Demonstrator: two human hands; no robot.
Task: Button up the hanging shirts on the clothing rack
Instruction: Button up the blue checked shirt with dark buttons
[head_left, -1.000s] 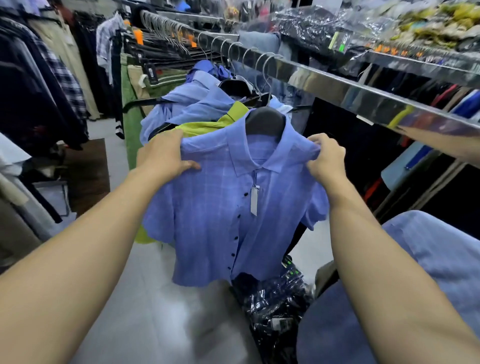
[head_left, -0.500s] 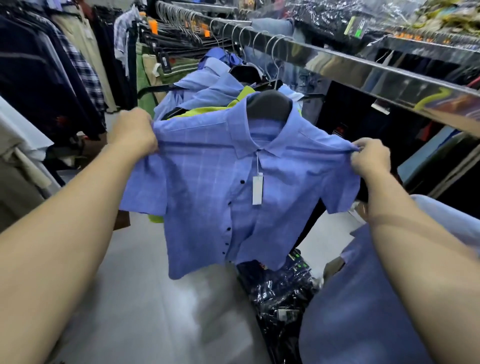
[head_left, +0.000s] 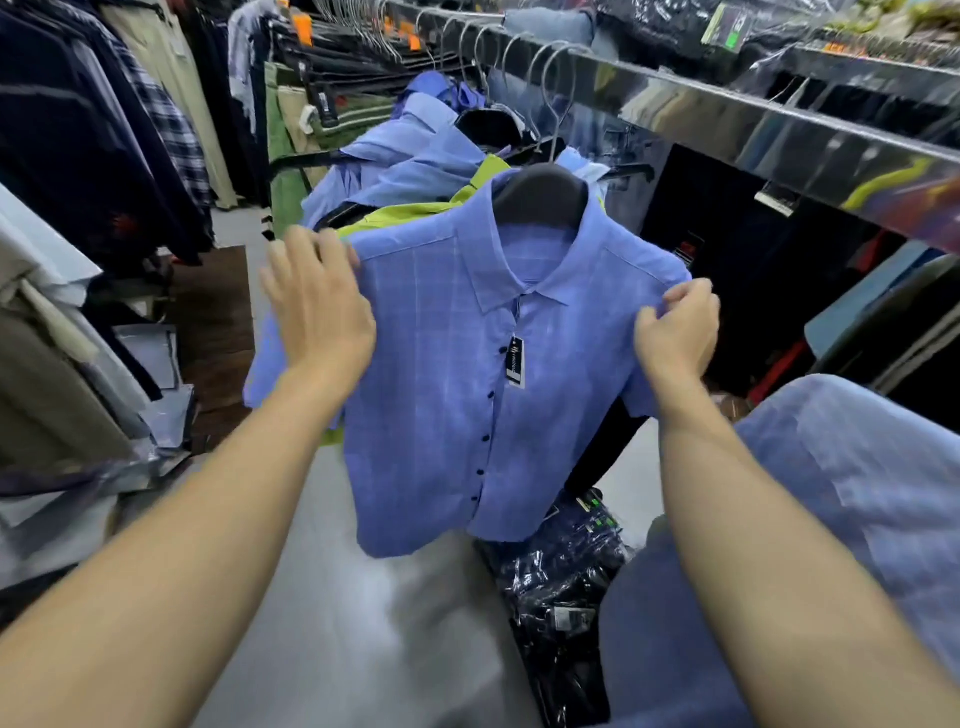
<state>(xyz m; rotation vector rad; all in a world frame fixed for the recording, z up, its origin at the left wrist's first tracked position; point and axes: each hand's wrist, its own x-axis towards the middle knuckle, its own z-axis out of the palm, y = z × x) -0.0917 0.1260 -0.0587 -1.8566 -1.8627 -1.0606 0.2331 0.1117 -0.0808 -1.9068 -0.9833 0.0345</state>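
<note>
A blue checked short-sleeved shirt (head_left: 447, 395) hangs buttoned on a black hanger (head_left: 540, 195) from the chrome rack rail (head_left: 727, 119). The left hand (head_left: 317, 306), fingers straight, rests on its left shoulder; the right hand (head_left: 675, 332) pinches the right shoulder seam. A tag (head_left: 516, 361) dangles below the collar.

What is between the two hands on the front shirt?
In the head view, the blue shirt front: collar, hang tag, dark buttons.

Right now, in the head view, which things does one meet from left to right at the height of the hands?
Left hand → blue checked short-sleeved shirt → black-and-white hang tag → right hand, pinching the shirt's shoulder.
</note>
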